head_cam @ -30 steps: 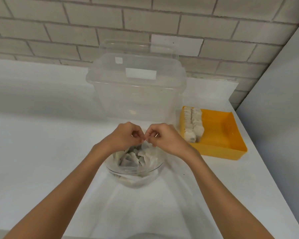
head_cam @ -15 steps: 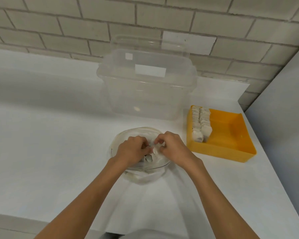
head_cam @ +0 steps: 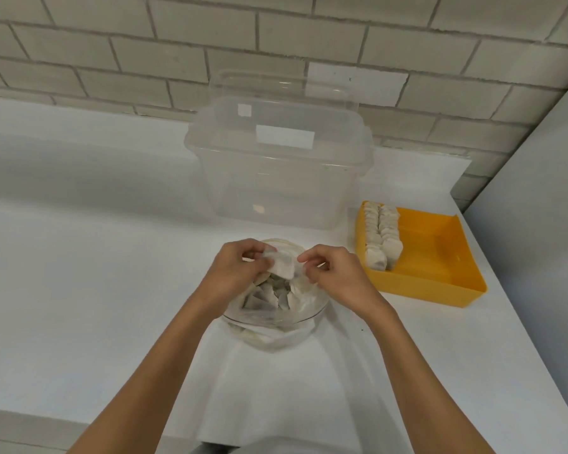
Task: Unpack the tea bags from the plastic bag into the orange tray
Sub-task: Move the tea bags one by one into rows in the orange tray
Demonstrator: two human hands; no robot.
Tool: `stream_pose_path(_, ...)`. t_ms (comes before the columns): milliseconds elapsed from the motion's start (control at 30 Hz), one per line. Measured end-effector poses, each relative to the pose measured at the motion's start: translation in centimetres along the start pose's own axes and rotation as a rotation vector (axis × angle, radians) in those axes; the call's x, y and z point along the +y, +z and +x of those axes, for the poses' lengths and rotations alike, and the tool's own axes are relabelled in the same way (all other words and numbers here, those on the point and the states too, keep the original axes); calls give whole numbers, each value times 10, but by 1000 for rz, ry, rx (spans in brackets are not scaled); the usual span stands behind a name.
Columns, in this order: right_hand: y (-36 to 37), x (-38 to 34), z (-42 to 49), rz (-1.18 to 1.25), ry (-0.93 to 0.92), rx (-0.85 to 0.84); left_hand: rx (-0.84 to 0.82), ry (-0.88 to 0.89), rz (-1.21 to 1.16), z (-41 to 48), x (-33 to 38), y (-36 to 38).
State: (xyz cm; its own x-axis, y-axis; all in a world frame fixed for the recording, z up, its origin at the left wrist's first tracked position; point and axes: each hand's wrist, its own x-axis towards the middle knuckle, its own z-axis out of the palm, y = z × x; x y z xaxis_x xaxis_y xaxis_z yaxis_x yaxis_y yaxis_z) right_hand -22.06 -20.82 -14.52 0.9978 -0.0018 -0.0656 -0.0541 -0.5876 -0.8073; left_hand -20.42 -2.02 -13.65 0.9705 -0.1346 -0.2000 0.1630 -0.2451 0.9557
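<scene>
Step in hand: extraction of one item from the source. The left hand (head_cam: 240, 270) has its fingers curled and grips a pale square paper tea bag (head_cam: 282, 266), lifted just above the mouth of the thin clear plastic bag (head_cam: 304, 286). The right hand (head_cam: 335, 273) has its thumb and forefinger closed and appears to pinch the right edge of that tea bag; whether bag film is caught as well cannot be told. The plastic bag sits inside a round clear bowl (head_cam: 276, 326) on the white counter (head_cam: 79, 257), its rim folded out over the bowl's edge. It holds a loose heap of grey-filled tea bags (head_cam: 269, 294), many in number and lying at all angles. The rectangular orange plastic tray (head_cam: 440, 257) stands to the right, near the bowl but not touching it. Two tidy rows of upright tea bags (head_cam: 382, 237) fill its left side; the rest of its floor is bare. Behind the bowl stands a large clear plastic storage box (head_cam: 276, 178), with nothing visible inside. Judgement: the task is under way and most of the stock remains in the bag. The next move calls for freeing the held tea bag from its neighbours, carrying it right and standing it on edge at the near end of a row.
</scene>
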Motion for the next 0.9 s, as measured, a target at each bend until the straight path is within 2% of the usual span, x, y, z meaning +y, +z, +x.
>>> stream_pose_path(100,1,-12,-4,269,57,-6,-6,-85,-323,-3,3,0)
stream_pose_path(200,5,-21,-3,421,89,-29,-61,-114,-434,-6,2,4)
stream_pose_path(533,5,-28,5,436,-4,40,-87,-7,-198,-9,10,2)
stream_pose_path(633,4,-27,6,419,-26,39,-7,63,-128,-4,19,-4)
stream_pose_path(733,7,-27,7,336,-87,113,99,96,-61,-1,24,-5)
stream_pose_path(900,19,-33,3,111,-253,192,38,116,-45,-1,26,5)
